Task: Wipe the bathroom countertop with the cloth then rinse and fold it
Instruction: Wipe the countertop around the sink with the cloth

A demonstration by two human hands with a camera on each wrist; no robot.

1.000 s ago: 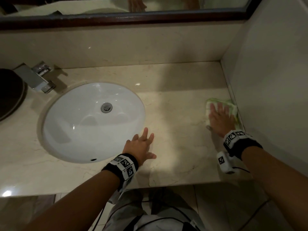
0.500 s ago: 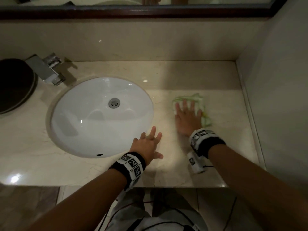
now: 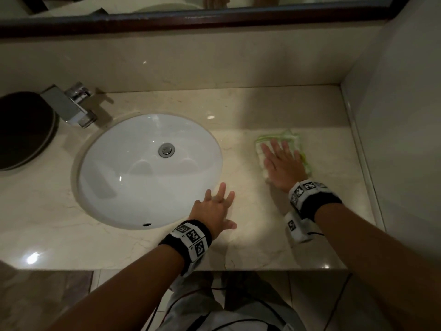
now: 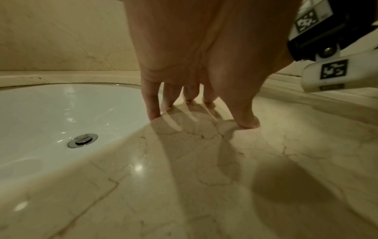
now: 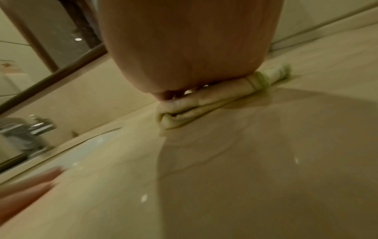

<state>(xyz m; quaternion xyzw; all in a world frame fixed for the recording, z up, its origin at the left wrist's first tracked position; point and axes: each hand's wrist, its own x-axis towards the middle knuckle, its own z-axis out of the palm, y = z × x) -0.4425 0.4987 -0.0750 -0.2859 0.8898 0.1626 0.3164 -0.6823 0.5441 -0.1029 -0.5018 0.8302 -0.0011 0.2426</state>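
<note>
Right hand (image 3: 281, 166) lying flat, fingers straight and spread, pressing down on folded green-and-white cloth (image 3: 290, 139); gripping nothing. Cloth (image 5: 206, 103) sitting on countertop (image 3: 250, 240) at 3 o'clock from sink (image 3: 133, 182), well apart from it. Left hand (image 3: 214, 211) resting open, fingertips (image 4: 152, 113) touching countertop (image 4: 204, 177) at sink's 4 o'clock rim, holding nothing. Faucet (image 3: 71, 105) standing at sink's 10 o'clock.

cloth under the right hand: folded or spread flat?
Folded. The right wrist view shows the cloth stacked in several layers at its edge, the right hand pressing flat on it on the countertop.
</note>
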